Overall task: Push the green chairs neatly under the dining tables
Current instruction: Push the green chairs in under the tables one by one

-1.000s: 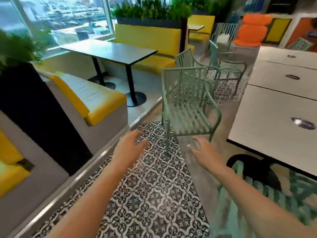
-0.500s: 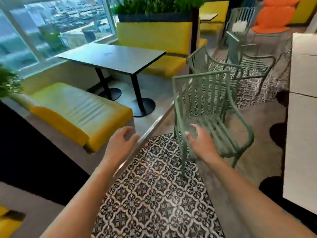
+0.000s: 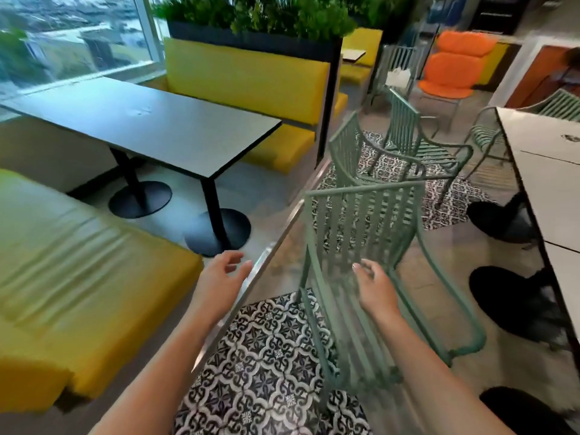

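Green chair [image 3: 364,233] stands apart from the white table's [image 3: 552,183] edge, both hands [image 3: 219,277] [image 3: 375,288] loosely spread, holding nothing.

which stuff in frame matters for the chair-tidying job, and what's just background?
Job:
near green chair
second green chair
third green chair
white tables
left hand, right hand, both holding nothing

Background:
grey table
yellow benches
planter
orange chair
patterned tiles
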Demonstrator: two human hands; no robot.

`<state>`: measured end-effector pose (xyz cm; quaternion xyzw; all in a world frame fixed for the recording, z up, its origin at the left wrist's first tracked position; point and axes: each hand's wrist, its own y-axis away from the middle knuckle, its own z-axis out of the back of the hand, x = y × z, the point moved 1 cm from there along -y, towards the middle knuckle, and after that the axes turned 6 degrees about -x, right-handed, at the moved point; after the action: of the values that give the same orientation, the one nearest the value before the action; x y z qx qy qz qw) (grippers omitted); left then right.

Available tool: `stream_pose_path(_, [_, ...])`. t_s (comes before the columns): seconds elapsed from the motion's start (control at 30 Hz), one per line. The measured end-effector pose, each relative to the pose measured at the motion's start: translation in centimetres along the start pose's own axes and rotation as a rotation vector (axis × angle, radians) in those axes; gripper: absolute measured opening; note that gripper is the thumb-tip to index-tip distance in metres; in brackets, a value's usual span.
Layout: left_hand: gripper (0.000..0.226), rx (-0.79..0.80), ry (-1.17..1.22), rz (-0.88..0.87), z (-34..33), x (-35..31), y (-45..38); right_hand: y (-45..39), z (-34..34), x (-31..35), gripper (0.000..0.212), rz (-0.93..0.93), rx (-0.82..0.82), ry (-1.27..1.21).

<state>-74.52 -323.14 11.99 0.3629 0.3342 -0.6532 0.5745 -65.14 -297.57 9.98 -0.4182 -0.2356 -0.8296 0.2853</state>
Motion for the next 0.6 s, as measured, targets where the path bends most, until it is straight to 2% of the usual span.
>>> stream_pose_path(0.2, [0.026,0.135,0.009,0.031,-2.6,-1.7,-14.5,-10.4,-4.8,3.5,0.041,-0.116,-0.084,-0.068])
stream_pose_path(0.4, [0.028,0.304,-0.014,0.013,-9.7,-2.9,-30.2,-24.5,-12.0,4.3,0.037,-0.289,-0.109,-0.306])
stream_pose_path(0.5, [0.028,0.413,-0.062,-0.017,-13.3,-4.4,-36.9,-30.6,-13.5,5.7,0.035,-0.325,-0.167,-0.311])
stream_pose_path(0.6, [0.032,0.505,-0.082,-0.048,-17.0,-6.4,-43.5,-35.9,-13.7,7.3,0.044,-0.349,-0.217,-0.268])
